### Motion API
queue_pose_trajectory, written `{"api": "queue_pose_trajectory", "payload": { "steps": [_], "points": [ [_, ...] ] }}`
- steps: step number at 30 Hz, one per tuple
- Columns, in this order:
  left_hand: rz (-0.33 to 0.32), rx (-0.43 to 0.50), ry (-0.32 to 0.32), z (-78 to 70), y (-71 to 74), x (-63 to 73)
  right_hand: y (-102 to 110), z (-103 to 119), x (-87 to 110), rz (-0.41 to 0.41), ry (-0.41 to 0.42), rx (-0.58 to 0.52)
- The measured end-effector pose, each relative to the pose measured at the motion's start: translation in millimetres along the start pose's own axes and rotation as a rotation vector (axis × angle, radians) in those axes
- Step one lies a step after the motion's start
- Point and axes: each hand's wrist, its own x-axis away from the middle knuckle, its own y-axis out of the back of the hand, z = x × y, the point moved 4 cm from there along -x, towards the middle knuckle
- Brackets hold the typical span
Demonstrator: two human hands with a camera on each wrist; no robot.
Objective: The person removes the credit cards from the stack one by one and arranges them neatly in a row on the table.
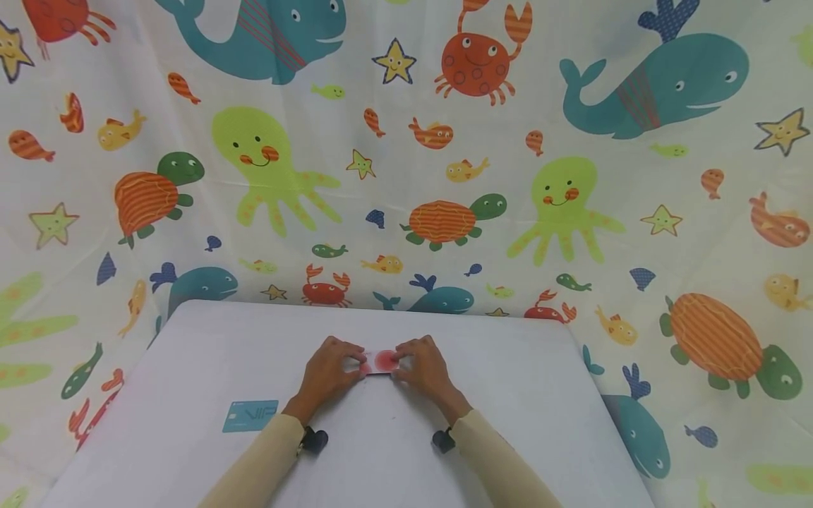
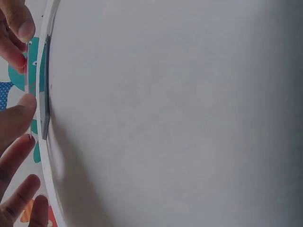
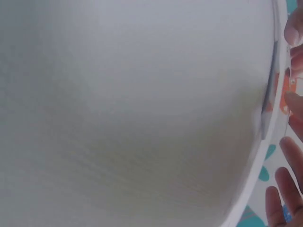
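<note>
Between my two hands, at the middle of the table, is a small pale card [image 1: 385,360] with round pink-red spots. My left hand [image 1: 329,370] pinches its left end with thumb and fingers, and my right hand [image 1: 429,370] pinches the right end. Both wrist views show the card thin and edge-on, raised above the tabletop. Beneath it a flat dark-edged thing [image 2: 46,90] lies on the table, mostly covered by the card in the head view. To the left of my left forearm a blue card [image 1: 240,416] marked VIP lies flat.
The white table [image 1: 521,409] has its far edge a short way beyond my hands. Behind it hangs a white cloth [image 1: 406,106] printed with sea animals, which also surrounds the table's sides. A dark strapped device [image 1: 314,441] sits on each wrist, below long beige sleeves.
</note>
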Motion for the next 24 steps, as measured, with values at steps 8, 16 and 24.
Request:
{"api": "queue_pose_trajectory", "payload": {
  "steps": [8,16,24],
  "points": [
    [-0.024,0.008,-0.023,-0.5,7.6,5.3,1.7,6.2,4.2,0.007,0.009,-0.019],
    [-0.012,-0.029,-0.027,2.5,13.0,11.9,1.0,11.5,9.6,0.015,0.034,-0.037],
    [-0.024,-0.029,-0.043,2.5,22.9,21.4,-2.9,17.9,15.5,0.026,0.039,-0.033]
  ]
}}
